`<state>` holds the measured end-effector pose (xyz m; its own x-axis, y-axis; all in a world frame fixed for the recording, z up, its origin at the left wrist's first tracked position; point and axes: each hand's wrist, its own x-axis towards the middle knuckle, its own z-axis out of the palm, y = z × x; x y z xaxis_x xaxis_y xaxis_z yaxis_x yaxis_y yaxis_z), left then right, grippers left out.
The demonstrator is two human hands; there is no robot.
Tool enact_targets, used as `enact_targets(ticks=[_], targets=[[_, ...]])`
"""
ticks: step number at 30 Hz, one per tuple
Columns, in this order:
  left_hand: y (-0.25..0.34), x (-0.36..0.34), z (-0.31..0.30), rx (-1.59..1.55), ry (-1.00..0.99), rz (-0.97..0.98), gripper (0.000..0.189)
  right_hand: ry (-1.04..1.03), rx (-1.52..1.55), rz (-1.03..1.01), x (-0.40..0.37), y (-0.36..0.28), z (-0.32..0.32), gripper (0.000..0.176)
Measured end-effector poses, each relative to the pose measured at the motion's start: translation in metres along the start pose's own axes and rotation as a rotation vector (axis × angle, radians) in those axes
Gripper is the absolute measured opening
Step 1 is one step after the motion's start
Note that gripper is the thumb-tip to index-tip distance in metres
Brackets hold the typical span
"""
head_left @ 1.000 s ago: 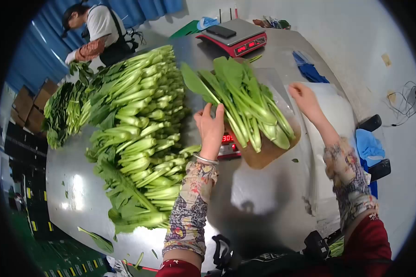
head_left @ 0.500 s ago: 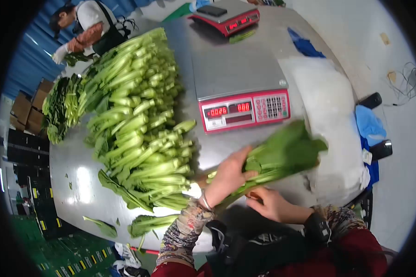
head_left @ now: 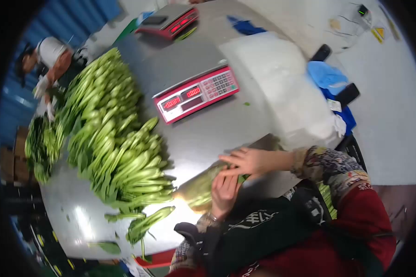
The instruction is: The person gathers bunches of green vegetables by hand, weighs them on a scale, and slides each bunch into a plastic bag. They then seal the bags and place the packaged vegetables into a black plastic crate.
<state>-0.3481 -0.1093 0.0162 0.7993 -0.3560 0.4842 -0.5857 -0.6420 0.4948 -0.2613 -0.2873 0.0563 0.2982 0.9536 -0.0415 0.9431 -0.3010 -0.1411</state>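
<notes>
At the table's near edge I hold a blurred bundle of greens (head_left: 199,188), its pale stem end pointing left; it seems to be wrapped in clear plastic. My left hand (head_left: 224,193) grips the bundle from below. My right hand (head_left: 248,161) lies across its top, fingers stretched over it. The leafy end is hidden behind my hands and arm. A red digital scale (head_left: 196,92) with a steel pan stands just beyond, with nothing on it.
A long pile of leafy greens (head_left: 111,138) covers the left of the steel table (head_left: 226,124). A stack of white plastic bags (head_left: 282,78) lies on the right. A second scale (head_left: 168,21) sits at the far end. A co-worker (head_left: 51,55) stands at the far left.
The bundle has come off the scale and down to the table's near edge. Both hands have closed in on it, the right now on top. My view has swung right.
</notes>
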Motion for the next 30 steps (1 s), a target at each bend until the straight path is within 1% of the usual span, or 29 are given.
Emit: enact_targets(ticks=[1, 3, 4, 5, 6, 7, 9, 11, 12, 13, 15, 17, 18, 19, 21, 22, 23, 25, 26, 28, 29, 30], targets=[[0.004, 0.001, -0.01, -0.133, -0.07, -0.065, 0.042, -0.013, 0.054, -0.006, -0.005, -0.003, 0.007, 0.084], [0.005, 0.006, -0.027, -0.33, -0.077, -0.045, 0.036, -0.094, 0.228, 0.103, -0.016, -0.02, 0.007, 0.081], [0.003, 0.006, -0.036, -0.496, -0.12, -0.155, 0.032, -0.082, 0.354, 0.159, -0.026, -0.03, 0.009, 0.077], [0.002, 0.01, -0.043, -0.655, -0.164, -0.274, 0.028, -0.039, 0.451, 0.216, -0.041, -0.04, 0.023, 0.085], [0.005, 0.018, -0.048, -0.656, -0.125, -0.429, 0.024, -0.066, 0.51, 0.311, -0.054, -0.045, 0.008, 0.083], [0.001, 0.028, -0.048, -0.68, -0.062, -0.541, 0.019, -0.09, 0.574, 0.407, -0.07, -0.054, -0.009, 0.081], [0.003, 0.068, -0.037, -0.731, 0.143, -0.665, 0.018, -0.029, 0.627, 0.619, -0.118, -0.062, -0.031, 0.077], [-0.001, 0.1, 0.0, -0.736, 0.133, -0.568, 0.021, 0.069, 0.711, 0.914, -0.163, -0.07, -0.067, 0.072], [-0.002, 0.115, 0.02, -0.737, 0.133, -0.521, 0.022, 0.241, 0.696, 0.999, -0.186, -0.078, -0.076, 0.07], [0.006, 0.132, 0.041, -0.686, 0.035, -0.494, 0.022, 0.413, 0.674, 1.077, -0.208, -0.084, -0.083, 0.069], [0.018, 0.157, 0.102, -0.651, -0.025, -0.27, 0.02, 0.483, 0.544, 1.346, -0.24, -0.093, -0.092, 0.068], [0.042, 0.176, 0.149, -0.562, -0.079, -0.073, 0.02, 0.552, 0.495, 1.501, -0.269, -0.104, -0.092, 0.07], [0.051, 0.189, 0.172, -0.517, -0.086, 0.018, 0.02, 0.571, 0.571, 1.615, -0.277, -0.106, -0.099, 0.072], [0.053, 0.199, 0.194, -0.456, -0.159, 0.06, 0.018, 0.616, 0.404, 1.544, -0.292, -0.11, -0.086, 0.073], [0.052, 0.197, 0.23, -0.317, -0.346, 0.125, 0.015, 0.662, 0.546, 1.675, -0.3, -0.114, -0.092, 0.074], [0.047, 0.2, 0.246, -0.306, -0.313, 0.124, 0.009, 0.632, 0.489, 1.665, -0.305, -0.117, -0.09, 0.074], [0.05, 0.21, 0.245, -0.389, -0.223, 0.06, 0.008, 0.605, 0.435, 1.652, -0.31, -0.118, -0.088, 0.073], [0.066, 0.234, 0.217, -0.547, -0.052, -0.076, 0.005, 0.529, 0.342, 1.626, -0.319, -0.122, -0.082, 0.072], [0.074, 0.25, 0.193, -0.579, 0.038, -0.034, 0.003, 0.479, 0.295, 1.606, -0.321, -0.123, -0.079, 0.071], [0.042, 0.23, 0.227, -0.466, -0.308, 0.132, 0.003, 0.353, 0.213, 1.58, -0.315, -0.122, -0.077, 0.068], [0.038, 0.228, 0.227, -0.407, -0.465, 0.205, 0.004, 0.299, 0.214, 1.543, -0.314, -0.118, -0.076, 0.068], [0.035, 0.229, 0.228, -0.44, -0.492, 0.215, 0.005, 0.252, 0.208, 1.5, -0.313, -0.112, -0.072, 0.068]])
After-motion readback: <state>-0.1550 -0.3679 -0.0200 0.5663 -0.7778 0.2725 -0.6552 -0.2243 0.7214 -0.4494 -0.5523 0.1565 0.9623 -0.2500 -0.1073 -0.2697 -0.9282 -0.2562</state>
